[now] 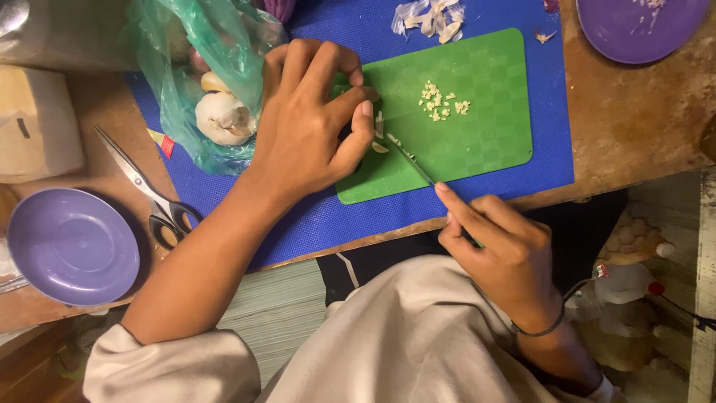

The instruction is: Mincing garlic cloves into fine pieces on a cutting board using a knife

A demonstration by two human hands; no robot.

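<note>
My left hand rests on the left end of a green cutting board, its fingertips pinching a small garlic clove. My right hand grips a knife by the handle, index finger along its back. The blade tip lies against the clove and some thin slices beside it. A small heap of chopped garlic sits in the middle of the board.
A blue mat lies under the board on a brown table. A green plastic bag holds garlic bulbs. Scissors and a purple plate lie left. Garlic skins and another purple plate sit at the far edge.
</note>
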